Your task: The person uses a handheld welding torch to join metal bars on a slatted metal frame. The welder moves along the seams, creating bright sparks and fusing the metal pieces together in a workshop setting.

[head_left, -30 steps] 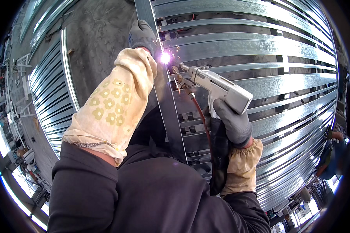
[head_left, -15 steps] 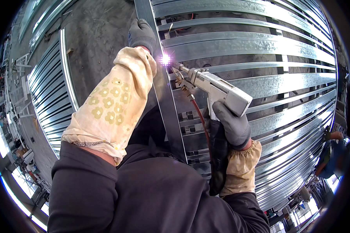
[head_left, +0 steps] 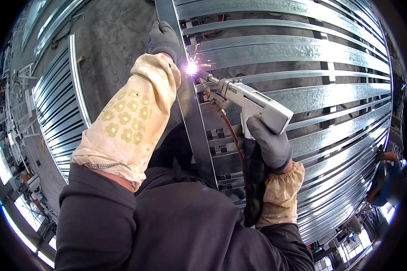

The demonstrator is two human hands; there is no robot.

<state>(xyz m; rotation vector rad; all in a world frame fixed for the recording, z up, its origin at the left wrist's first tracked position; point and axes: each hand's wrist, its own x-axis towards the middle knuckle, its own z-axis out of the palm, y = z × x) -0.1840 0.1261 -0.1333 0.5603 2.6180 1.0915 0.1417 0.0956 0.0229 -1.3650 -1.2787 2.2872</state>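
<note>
My right hand [head_left: 270, 143], in a grey work glove, is wrapped round the grip of a silver welding gun [head_left: 257, 106]. Its nozzle points up and left at a bright pinkish-white weld spot [head_left: 191, 68] on a long galvanized metal beam [head_left: 192, 115]. Orange sparks fly from that spot. A thin wire feed with brass fittings and a red hose [head_left: 233, 133] runs along the gun, and a black sleeve hangs below the grip. Farther up, my left hand [head_left: 163, 38], gloved too, is closed on the beam's left edge; its fingertips are hidden.
Many parallel galvanized slats [head_left: 276, 49] join the beam and stretch right. Another slatted metal panel [head_left: 59, 110] lies at the left on the grey concrete floor [head_left: 113, 36]. At the far right edge another person [head_left: 386, 180] is partly visible.
Orange sparks now spray up and right from the weld spot, more than before. Both hands and the gun stay almost in place. The person at the far right has shifted slightly.
</note>
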